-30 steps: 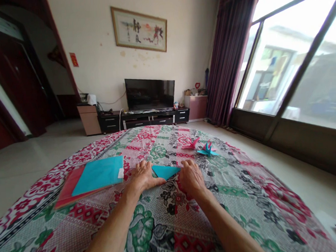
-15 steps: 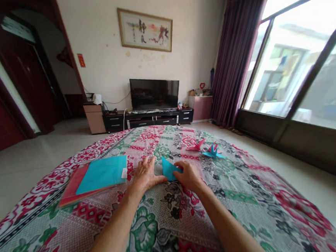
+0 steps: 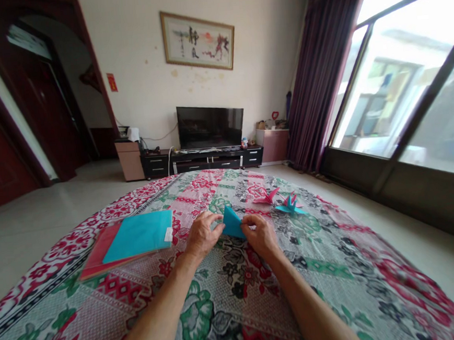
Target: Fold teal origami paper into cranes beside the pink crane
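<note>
A small folded blue paper [image 3: 232,224] is between my two hands, just above or on the patterned tablecloth [image 3: 237,300]. My left hand [image 3: 205,232] pinches its left edge between thumb and fingertips. At its right corner, my right hand [image 3: 259,233] grips the paper with fingers bent. Beyond my right hand lie a folded pink paper figure [image 3: 267,196] and a blue one [image 3: 290,205], with more pink paper behind the blue one.
On the left of the table lies a pack of blue sheets [image 3: 138,235] over red sheets [image 3: 95,248]. Past the table stand a television [image 3: 210,127] and a low black cabinet [image 3: 226,159]. A window is at the right.
My left hand, apart from the paper before, has closed on its left edge. The blue paper has tilted and now looks narrower and more pointed. The view has shifted slightly.
</note>
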{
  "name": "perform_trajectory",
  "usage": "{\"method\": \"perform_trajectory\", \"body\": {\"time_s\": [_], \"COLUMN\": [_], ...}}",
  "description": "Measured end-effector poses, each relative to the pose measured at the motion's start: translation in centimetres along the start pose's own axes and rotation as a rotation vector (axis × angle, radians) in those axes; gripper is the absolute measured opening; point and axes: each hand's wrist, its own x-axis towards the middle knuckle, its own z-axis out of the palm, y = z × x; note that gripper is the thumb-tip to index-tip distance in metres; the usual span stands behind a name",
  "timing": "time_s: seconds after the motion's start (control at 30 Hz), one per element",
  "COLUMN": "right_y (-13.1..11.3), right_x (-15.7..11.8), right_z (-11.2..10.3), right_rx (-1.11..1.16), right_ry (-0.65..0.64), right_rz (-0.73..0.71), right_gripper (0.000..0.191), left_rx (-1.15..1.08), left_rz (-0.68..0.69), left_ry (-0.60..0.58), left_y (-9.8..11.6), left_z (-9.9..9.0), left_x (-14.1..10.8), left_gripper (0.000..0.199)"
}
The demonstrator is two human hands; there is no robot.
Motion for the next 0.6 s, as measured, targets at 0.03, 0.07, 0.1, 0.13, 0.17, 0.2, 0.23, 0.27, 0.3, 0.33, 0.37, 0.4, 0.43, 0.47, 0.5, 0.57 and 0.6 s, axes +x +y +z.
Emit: {"method": "perform_trajectory", "body": {"time_s": [0.03, 0.07, 0.1, 0.13, 0.17, 0.2, 0.23, 0.27, 0.3, 0.33, 0.37, 0.4, 0.43, 0.47, 0.5, 0.57, 0.6], "right_y": [0.1, 0.2, 0.3, 0.4, 0.4, 0.3, 0.2, 0.0, -0.2, -0.4, -0.6, -0.7, -0.8, -0.8, -0.8, -0.6, -0.5], "right_x": [0.0, 0.0, -0.1, -0.1, -0.2, -0.2, -0.3, -0.4, -0.5, -0.5, -0.6, -0.6, -0.7, -0.7, -0.6, -0.5, -0.4], "right_z": [0.1, 0.1, 0.2, 0.3, 0.3, 0.4, 0.4, 0.3, 0.3, 0.2, 0.2, 0.1, 0.1, 0.1, 0.1, 0.1, 0.1], "right_rx": [0.021, 0.049, 0.083, 0.119, 0.153, 0.183, 0.210, 0.233, 0.255, 0.276, 0.298, 0.325, 0.361, 0.407, 0.457, 0.553, 0.595], "right_ry": [0.018, 0.026, 0.024, 0.017, 0.010, 0.005, 0.002, -0.003, -0.013, -0.027, -0.041, -0.056, -0.066, -0.077, -0.087, -0.102, -0.107], "right_rz": [-0.033, -0.065, -0.092, -0.117, -0.141, -0.162, -0.179, -0.193, -0.205, -0.211, -0.207, -0.187, -0.150, -0.091, -0.014, 0.151, 0.223], "right_gripper": [0.016, 0.015, 0.014, 0.013, 0.012, 0.011, 0.010, 0.010, 0.009, 0.008, 0.008, 0.009, 0.011, 0.015, 0.020, 0.031, 0.037], "left_rx": [-0.020, -0.040, -0.059, -0.076, -0.093, -0.114, -0.143, -0.183, -0.231, -0.280, -0.323, -0.357, -0.384, -0.408, -0.432, -0.486, -0.510], "left_rz": [-0.016, -0.038, -0.063, -0.090, -0.116, -0.138, -0.152, -0.154, -0.152, -0.154, -0.165, -0.182, -0.197, -0.203, -0.197, -0.164, -0.159], "left_ry": [0.002, 0.001, -0.001, -0.006, -0.013, -0.023, -0.040, -0.063, -0.091, -0.120, -0.147, -0.164, -0.169, -0.163, -0.152, -0.138, -0.141], "left_y": [0.1, 0.2, 0.3, 0.4, 0.5, 0.7, 0.8, 0.9, 1.1, 1.1, 1.1, 1.1, 1.0, 0.9, 0.8, 0.6, 0.6], "left_z": [0.0, -0.1, -0.1, -0.2, -0.3, -0.3, -0.3, -0.3, -0.2, -0.2, -0.1, -0.1, -0.1, -0.1, -0.3, -0.6, -0.8], "left_x": [0.0, 0.0, 0.0, 0.0, 0.0, 0.0, 0.0, 0.0, -0.1, -0.1, -0.2, -0.2, -0.2, -0.2, -0.2, -0.2, -0.1], "left_gripper": [0.016, 0.015, 0.014, 0.014, 0.016, 0.019, 0.022, 0.023, 0.023, 0.021, 0.019, 0.018, 0.018, 0.017, 0.016, 0.013, 0.012]}}
